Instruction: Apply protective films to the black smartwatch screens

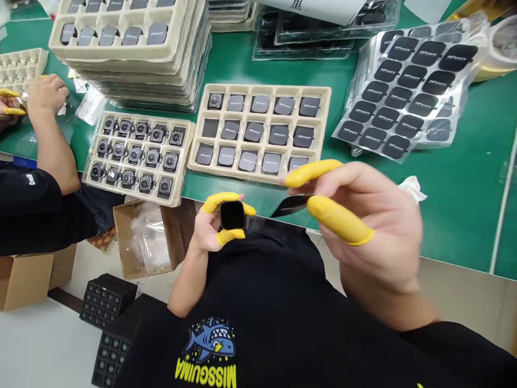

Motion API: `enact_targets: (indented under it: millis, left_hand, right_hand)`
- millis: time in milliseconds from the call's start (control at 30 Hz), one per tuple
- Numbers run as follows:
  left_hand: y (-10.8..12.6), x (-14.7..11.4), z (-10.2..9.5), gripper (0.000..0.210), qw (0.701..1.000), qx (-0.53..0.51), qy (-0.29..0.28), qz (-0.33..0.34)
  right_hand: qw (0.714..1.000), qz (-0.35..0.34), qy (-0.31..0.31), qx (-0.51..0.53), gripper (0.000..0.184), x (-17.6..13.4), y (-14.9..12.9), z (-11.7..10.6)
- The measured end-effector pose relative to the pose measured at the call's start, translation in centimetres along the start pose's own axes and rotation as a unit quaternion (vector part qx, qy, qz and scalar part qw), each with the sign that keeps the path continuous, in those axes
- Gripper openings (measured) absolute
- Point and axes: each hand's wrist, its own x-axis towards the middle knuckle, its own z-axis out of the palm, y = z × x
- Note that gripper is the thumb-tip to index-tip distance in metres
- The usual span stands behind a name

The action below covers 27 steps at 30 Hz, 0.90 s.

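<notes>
My left hand, with yellow finger cots, is closed round a square black smartwatch body, its dark screen turned up. Between yellow-covered fingertips, my right hand pinches a thin dark film sticker, seen nearly edge-on and held apart from the watch, to its right. Just beyond both hands lies a cream tray of watch bodies, most topped with printed grey stickers; one in the far left corner shows its sensor back. Another cream tray to the left holds watch bodies with their sensor backs up.
Stacked filled trays rise at the back left. Sheets of printed black stickers lie at right, beside tape rolls. A co-worker's hand is at far left. An open carton with plastic bags stands below the table edge.
</notes>
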Motion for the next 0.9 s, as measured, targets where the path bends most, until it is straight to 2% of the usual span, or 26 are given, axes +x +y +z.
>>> enact_targets:
  millis: [133, 300, 433, 633, 900]
  left_hand:
    - [-0.4, -0.4, 0.3, 0.073, 0.999, 0.029, -0.015, 0.008]
    - [-0.6, -0.6, 0.3, 0.073, 0.997, 0.062, -0.022, 0.05]
    - [-1.0, -0.6, 0.3, 0.074, 0.993, 0.083, -0.016, 0.08]
    - [-1.2, -0.9, 0.1, 0.072, 0.995, 0.087, -0.014, 0.055]
    - [-1.7, -1.1, 0.0, 0.073, 0.994, 0.083, -0.012, 0.065]
  right_hand:
    - [0.995, 0.07, -0.071, 0.016, 0.018, 0.0, 0.6, 1.5]
    - [0.987, 0.109, -0.109, 0.054, 0.015, 0.0, 1.9, 2.2]
    - [0.986, 0.108, -0.107, 0.067, 0.012, -0.3, 2.6, 2.6]
    - [0.988, 0.11, -0.093, 0.048, 0.016, -0.5, 2.9, 3.2]
    - [0.99, 0.106, -0.092, 0.017, 0.018, -0.8, 3.2, 3.1]
